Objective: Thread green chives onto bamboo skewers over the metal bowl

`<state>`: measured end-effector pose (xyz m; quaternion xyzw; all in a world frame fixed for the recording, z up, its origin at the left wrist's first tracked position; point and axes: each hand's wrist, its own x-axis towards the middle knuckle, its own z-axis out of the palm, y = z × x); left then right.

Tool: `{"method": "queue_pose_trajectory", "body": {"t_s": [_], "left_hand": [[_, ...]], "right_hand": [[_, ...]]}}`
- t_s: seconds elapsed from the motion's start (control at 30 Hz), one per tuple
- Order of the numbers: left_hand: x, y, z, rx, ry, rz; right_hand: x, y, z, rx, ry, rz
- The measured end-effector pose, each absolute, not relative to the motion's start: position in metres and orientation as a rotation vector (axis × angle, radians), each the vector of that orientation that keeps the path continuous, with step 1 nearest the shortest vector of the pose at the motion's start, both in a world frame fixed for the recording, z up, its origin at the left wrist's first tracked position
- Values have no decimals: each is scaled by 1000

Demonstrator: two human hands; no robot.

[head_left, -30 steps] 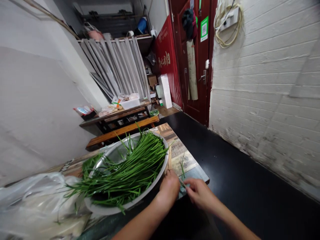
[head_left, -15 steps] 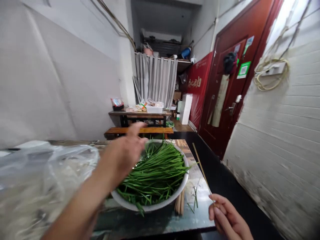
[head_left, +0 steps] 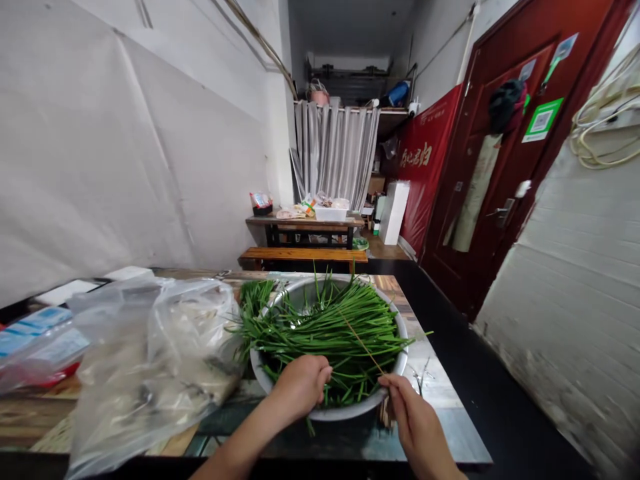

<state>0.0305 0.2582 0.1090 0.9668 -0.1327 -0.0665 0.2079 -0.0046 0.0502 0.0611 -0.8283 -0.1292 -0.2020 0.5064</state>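
Observation:
A round metal basin (head_left: 345, 415) on the table is heaped with long green garlic chives (head_left: 330, 333), and some hang over its left side. My right hand (head_left: 413, 417) is closed in a pinch on the lower end of a thin wooden skewer (head_left: 363, 343), which slants up and left across the chives. Over the basin's near edge, my left hand (head_left: 300, 387) is closed, its fingertips curled by the chives; what is in them is hidden. A bundle of skewers (head_left: 386, 413) lies at the basin's near right, partly behind my right hand.
Left of the basin lies a clear plastic bag (head_left: 165, 360) with pale contents. Farther left is a blue and white package (head_left: 35, 330). Chive scraps (head_left: 421, 375) lie on the table (head_left: 450, 407) at right. Beyond stand a bench (head_left: 305, 255) and another table holding a white box (head_left: 331, 211).
My left hand has come back from the basin's far left to its near edge and closed. My right hand has brought the skewer leftward over the chives. The view has shifted left.

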Motion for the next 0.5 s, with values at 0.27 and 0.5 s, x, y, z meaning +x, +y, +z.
{"method": "queue_pose_trajectory", "body": {"t_s": [0.27,0.5], "left_hand": [[19,266,139,2171,-233,-295],[52,248,163,1672,-159,-362]], "right_hand": [[-31,33,68,-1874,-205,-345],[-31,7,49,-2039,-328,-420]]}}
